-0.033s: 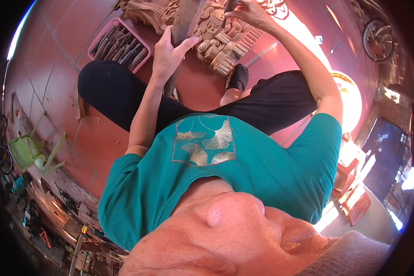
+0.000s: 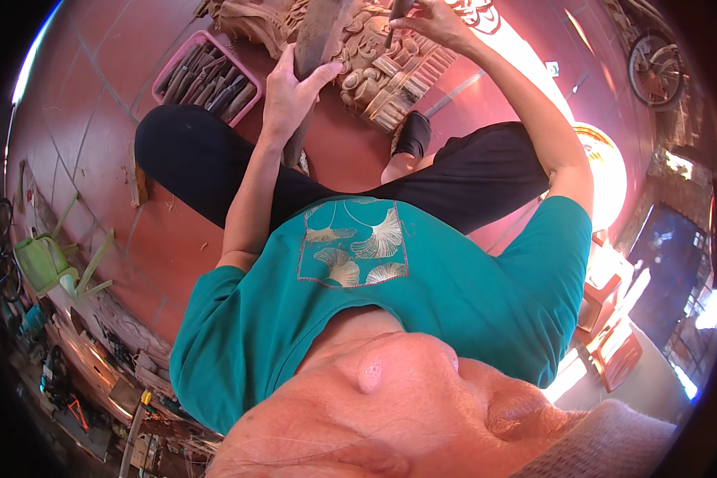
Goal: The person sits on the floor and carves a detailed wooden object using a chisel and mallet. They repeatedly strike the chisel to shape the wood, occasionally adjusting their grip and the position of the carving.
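My left hand (image 2: 289, 97) is closed round a long, flat grey-brown bar (image 2: 320, 38) that slants up past the top edge, its thumb lying across the face. Below the hand, the lower end of the bar comes down between my legs. At the top, the fingers of my right hand (image 2: 438, 24) pinch a slim dark tool (image 2: 399, 11); its kind I cannot make out. The tool hangs over a carved wooden piece (image 2: 374, 88) with scrolls and ridges, apart from the bar. Whether its tip touches the carving I cannot tell.
Left of the bar, a pink plastic basket (image 2: 255, 89) holds several long dark tools. My crossed legs (image 2: 470, 171) frame the red tiled floor (image 2: 175, 263). A green plastic object (image 2: 41, 264) stands at the left, a bicycle wheel (image 2: 655, 70) at the far right.
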A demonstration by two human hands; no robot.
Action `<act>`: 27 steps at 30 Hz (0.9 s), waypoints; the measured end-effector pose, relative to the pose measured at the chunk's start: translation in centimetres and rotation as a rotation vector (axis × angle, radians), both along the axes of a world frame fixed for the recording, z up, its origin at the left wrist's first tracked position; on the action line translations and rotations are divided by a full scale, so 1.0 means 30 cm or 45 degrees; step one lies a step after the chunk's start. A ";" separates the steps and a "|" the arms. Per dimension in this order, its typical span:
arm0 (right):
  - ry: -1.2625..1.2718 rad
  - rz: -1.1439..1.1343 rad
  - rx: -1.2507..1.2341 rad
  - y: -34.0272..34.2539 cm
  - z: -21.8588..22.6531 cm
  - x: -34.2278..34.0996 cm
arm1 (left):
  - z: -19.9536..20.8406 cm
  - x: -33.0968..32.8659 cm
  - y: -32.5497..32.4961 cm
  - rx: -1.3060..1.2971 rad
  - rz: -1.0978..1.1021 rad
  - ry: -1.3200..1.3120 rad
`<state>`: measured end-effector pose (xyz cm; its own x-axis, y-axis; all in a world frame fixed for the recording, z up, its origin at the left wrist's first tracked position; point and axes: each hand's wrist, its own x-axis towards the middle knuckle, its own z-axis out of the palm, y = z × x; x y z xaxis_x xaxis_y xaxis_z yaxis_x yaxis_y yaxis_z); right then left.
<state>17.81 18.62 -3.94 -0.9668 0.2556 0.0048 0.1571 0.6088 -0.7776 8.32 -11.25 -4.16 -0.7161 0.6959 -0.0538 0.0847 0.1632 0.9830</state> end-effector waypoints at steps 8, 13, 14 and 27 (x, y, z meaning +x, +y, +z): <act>0.138 0.041 0.241 0.061 0.003 -0.015 | 0.003 -0.026 0.007 0.207 0.106 -0.247; 0.054 -0.031 0.209 -0.001 0.072 -0.019 | -0.005 -0.026 0.006 0.229 0.104 -0.328; -0.003 -0.054 0.169 -0.013 0.085 -0.022 | -0.005 -0.026 0.004 0.227 0.109 -0.324; 0.041 0.041 0.295 -0.039 -0.048 -0.100 | -0.004 -0.024 0.004 0.183 0.076 -0.291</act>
<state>14.81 17.45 -5.39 -0.9729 0.2128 0.0905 0.1121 0.7761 -0.6205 7.59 -11.12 -4.29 -0.7367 0.6650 -0.1226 -0.1478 0.0186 0.9888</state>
